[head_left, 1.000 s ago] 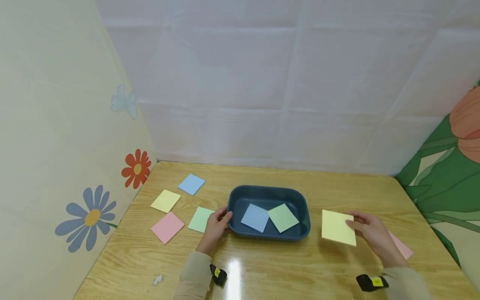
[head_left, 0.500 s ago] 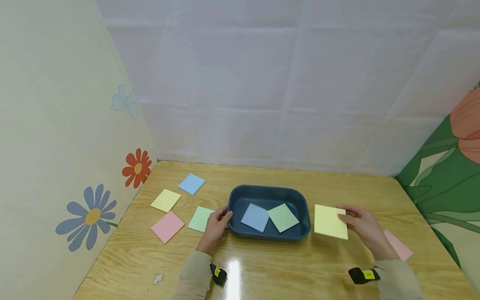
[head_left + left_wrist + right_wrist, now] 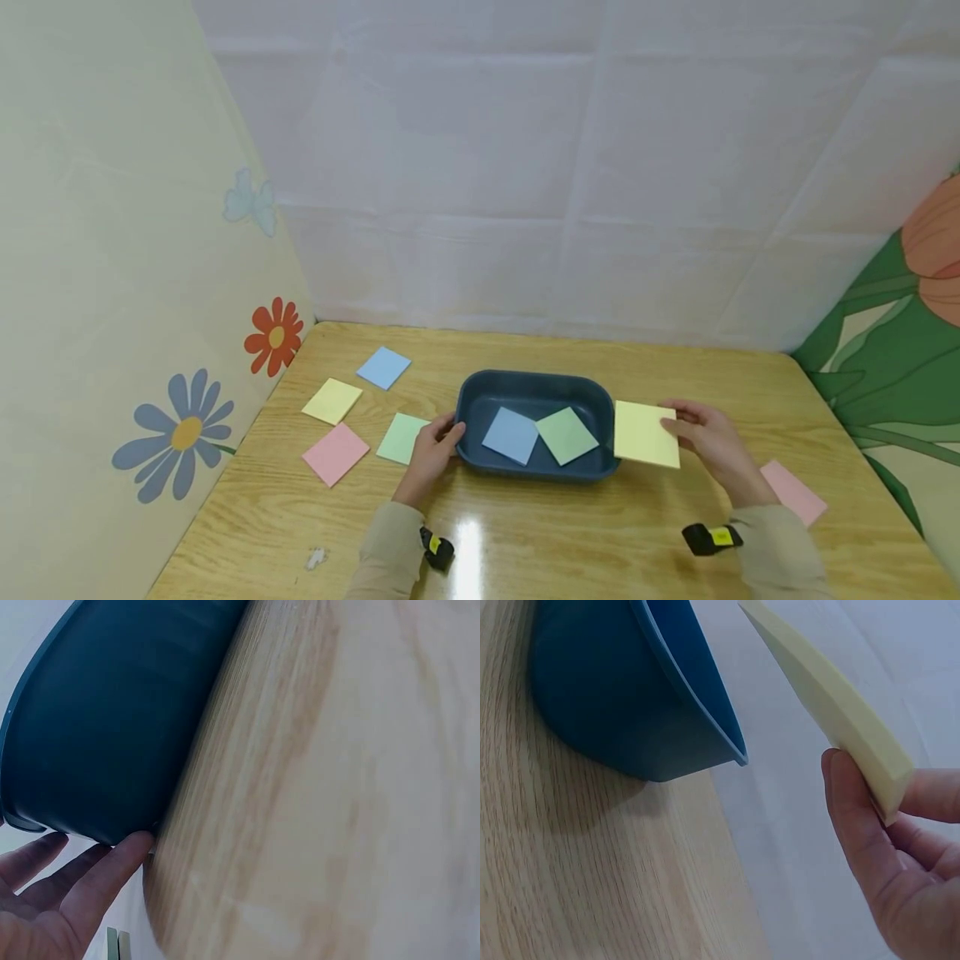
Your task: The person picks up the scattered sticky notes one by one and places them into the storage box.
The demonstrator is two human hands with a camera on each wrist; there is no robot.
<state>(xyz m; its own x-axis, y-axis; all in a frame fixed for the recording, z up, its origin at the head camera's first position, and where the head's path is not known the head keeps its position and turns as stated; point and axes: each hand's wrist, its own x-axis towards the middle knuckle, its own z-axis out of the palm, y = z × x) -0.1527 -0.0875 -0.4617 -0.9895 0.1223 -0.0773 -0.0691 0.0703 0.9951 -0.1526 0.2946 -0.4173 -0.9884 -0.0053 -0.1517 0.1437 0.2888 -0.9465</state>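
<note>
A dark blue plastic basin [image 3: 537, 474] stands on the table, with a blue sticky note pad [image 3: 511, 436] and a green sticky note pad [image 3: 567, 436] lying inside. My left hand [image 3: 431, 457] holds the basin's left end, thumb at the rim and fingers against the outer wall. In the left wrist view those fingers [image 3: 105, 881] touch the wall low down. A yellow sticky note pad [image 3: 645, 434] is pinched between the thumb and fingers of my right hand [image 3: 712, 446]. This pad is raised off the table, its left edge overlapping the basin's right rim in the head view.
Left of the basin lie a blue pad [image 3: 383, 368], a yellow pad [image 3: 332, 402], a pink pad [image 3: 335, 455] and a green pad [image 3: 400, 438] partly behind my left hand. Another pink pad [image 3: 793, 493] lies right of my right forearm. A pale wall [image 3: 525, 167] rises behind the table.
My right hand has carried the yellow sticky note pad left and slightly away from me, up to the basin's right end. More of the right-hand pink pad now shows. My left hand stays put.
</note>
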